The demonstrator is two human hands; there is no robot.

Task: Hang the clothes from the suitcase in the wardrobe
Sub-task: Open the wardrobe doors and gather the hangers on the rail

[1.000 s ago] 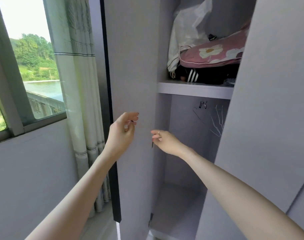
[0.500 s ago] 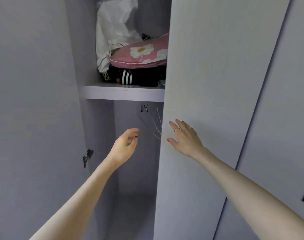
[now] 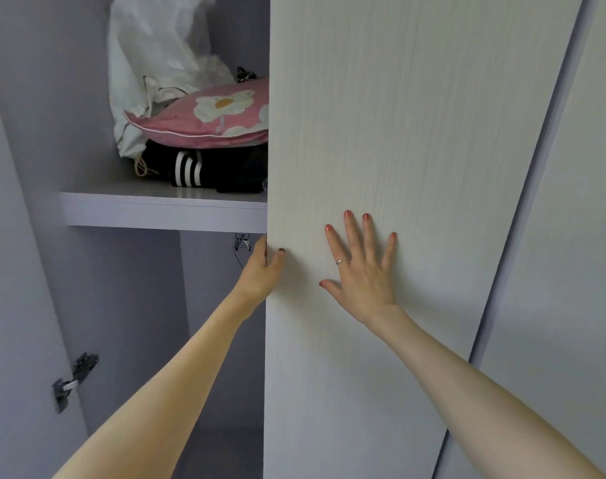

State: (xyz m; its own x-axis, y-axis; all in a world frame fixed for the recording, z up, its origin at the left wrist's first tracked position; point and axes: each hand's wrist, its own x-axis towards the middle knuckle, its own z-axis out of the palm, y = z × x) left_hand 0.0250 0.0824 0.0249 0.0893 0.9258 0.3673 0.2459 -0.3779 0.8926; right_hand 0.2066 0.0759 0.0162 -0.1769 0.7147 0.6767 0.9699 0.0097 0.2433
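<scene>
Inside the pale grey wardrobe [image 3: 129, 288], I judge my left hand [image 3: 262, 271] hooks the white woodgrain door [image 3: 398, 133] edge to open it, right hand [image 3: 362, 271] pressing flat, fingers spread.

Two hands: the left hand [image 3: 263, 271] and the right hand [image 3: 362, 271]. One ring [image 3: 342, 261], worn on a finger of the right hand. Two closed wardrobe doors: one door [image 3: 398, 133] and a second door [image 3: 571, 236] to its right. One shelf [image 3: 163, 210] inside the wardrobe. On the shelf: one white bag [image 3: 149, 63], one pink flowered cushion [image 3: 211, 119], one black garment with white stripes [image 3: 198, 171]. One door hinge [image 3: 75, 380] at lower left. Hangers [image 3: 242, 245] below the shelf: number cannot be told.
</scene>
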